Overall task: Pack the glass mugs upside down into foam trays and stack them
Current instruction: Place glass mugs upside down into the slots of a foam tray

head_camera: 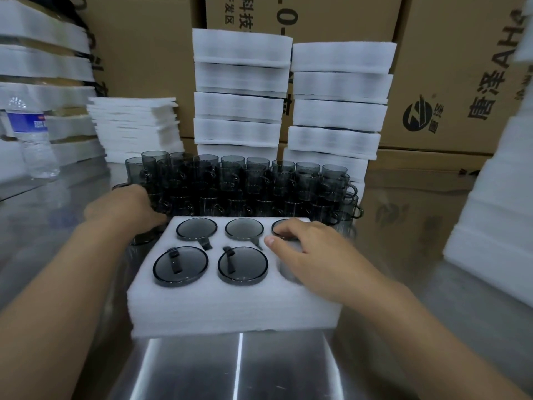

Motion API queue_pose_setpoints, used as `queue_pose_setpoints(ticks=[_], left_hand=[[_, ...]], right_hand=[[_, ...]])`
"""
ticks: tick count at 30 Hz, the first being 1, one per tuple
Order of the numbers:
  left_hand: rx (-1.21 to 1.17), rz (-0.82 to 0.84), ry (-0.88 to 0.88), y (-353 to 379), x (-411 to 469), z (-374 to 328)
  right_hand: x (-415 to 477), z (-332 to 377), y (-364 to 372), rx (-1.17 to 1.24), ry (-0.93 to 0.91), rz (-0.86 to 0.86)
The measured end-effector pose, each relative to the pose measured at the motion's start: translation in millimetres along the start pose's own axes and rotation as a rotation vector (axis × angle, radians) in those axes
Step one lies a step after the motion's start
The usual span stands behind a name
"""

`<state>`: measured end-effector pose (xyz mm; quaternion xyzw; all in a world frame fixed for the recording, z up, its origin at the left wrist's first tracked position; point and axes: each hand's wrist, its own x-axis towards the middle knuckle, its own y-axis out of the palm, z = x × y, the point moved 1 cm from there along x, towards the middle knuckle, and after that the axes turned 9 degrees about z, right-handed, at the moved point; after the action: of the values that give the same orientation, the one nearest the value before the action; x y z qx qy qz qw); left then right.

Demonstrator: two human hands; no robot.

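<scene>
A white foam tray (230,307) lies on the steel table in front of me. Several smoky glass mugs sit upside down in its holes, such as one at front left (180,265) and one at back middle (244,228). My right hand (311,252) rests with relaxed fingers on the upturned mug at back right (278,228) and partly covers the front right hole. My left hand (127,207) is curled around a mug at the left end of the crowd of upright mugs (245,186) behind the tray; that mug is mostly hidden.
Two stacks of filled foam trays (239,105) (337,111) rise behind the mugs. A pile of flat foam sheets (135,128) and a water bottle (31,137) stand at left, more foam (490,212) at right, cardboard boxes (450,67) behind.
</scene>
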<state>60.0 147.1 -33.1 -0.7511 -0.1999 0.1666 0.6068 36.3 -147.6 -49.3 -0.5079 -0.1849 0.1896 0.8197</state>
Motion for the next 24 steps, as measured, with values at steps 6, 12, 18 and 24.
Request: queue_pose_setpoints(ticks=[6,12,18,24], left_hand=[[-0.013,0.034,-0.018,6,-7,-5],[0.013,-0.002,-0.047,11,-11,-4],[-0.032,-0.099,-0.077,-2,-21,-15],[0.017,-0.336,0.013,-20,-34,-28]], right_hand=[[1,0,0,-0.010,0.018,0.017],[0,0,0,-0.014,0.025,0.016],[-1,1,-1,-0.019,0.023,0.023],[0,0,0,-0.040,0.017,0.013]])
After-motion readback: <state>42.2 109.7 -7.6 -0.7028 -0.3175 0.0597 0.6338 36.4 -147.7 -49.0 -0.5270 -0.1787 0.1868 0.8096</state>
